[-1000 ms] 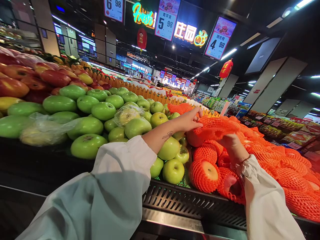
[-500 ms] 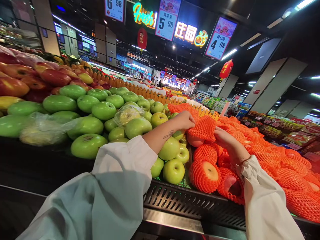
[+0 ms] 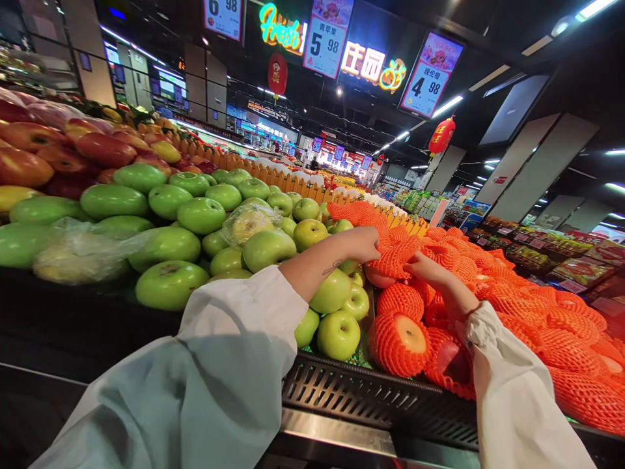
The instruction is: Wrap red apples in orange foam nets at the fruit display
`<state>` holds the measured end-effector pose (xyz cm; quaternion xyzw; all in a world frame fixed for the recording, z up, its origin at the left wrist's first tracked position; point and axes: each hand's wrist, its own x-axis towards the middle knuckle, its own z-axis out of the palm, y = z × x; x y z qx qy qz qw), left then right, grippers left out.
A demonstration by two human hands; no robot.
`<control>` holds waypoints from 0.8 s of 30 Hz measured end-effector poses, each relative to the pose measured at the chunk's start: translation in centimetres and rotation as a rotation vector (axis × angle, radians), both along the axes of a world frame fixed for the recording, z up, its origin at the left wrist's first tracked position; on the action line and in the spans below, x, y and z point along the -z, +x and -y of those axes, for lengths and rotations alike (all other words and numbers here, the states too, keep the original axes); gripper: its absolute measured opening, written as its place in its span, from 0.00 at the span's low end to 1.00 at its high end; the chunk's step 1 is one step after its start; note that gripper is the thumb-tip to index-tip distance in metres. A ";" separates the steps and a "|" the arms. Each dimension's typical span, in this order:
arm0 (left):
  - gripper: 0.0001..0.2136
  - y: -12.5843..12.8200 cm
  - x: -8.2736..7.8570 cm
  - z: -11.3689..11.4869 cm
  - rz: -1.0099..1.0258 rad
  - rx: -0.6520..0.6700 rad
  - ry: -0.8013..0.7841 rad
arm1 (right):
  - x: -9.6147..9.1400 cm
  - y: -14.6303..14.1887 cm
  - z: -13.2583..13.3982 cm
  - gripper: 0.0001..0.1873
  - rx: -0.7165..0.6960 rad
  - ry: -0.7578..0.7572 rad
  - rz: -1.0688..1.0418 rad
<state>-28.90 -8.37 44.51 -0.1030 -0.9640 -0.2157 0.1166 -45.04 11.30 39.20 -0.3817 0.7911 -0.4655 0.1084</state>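
Observation:
My left hand and my right hand both pinch the orange foam net round a pale fruit at the top of the netted fruit pile. The net is bunched between my fingers and covers most of the fruit; only its lower side shows. Both arms wear pale long sleeves. A small tattoo marks my left wrist. Green apples lie just left of my left forearm.
A black slotted shelf edge runs below the display. Red and yellow apples are stacked at far left, with a clear plastic bag lying on the green ones. Price signs hang overhead. More stands fill the aisle behind.
The net was stretched wide to the right a second ago. It is now gathered small over the fruit, and my right hand has come up and left toward my left hand.

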 end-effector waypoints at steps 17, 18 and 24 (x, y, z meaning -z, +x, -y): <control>0.09 0.9 -0.5 0.2 0.045 0.024 0.016 | -0.3 -0.2 -0.4 0.21 -0.040 0.149 -0.264; 0.09 0.9 -0.5 0.2 0.049 0.022 0.019 | -0.1 -0.2 -0.4 0.21 -0.040 0.137 -0.236; 0.07 1.0 -0.5 0.3 0.047 0.019 0.023 | 0.5 0.1 -0.5 0.18 -0.004 0.050 0.035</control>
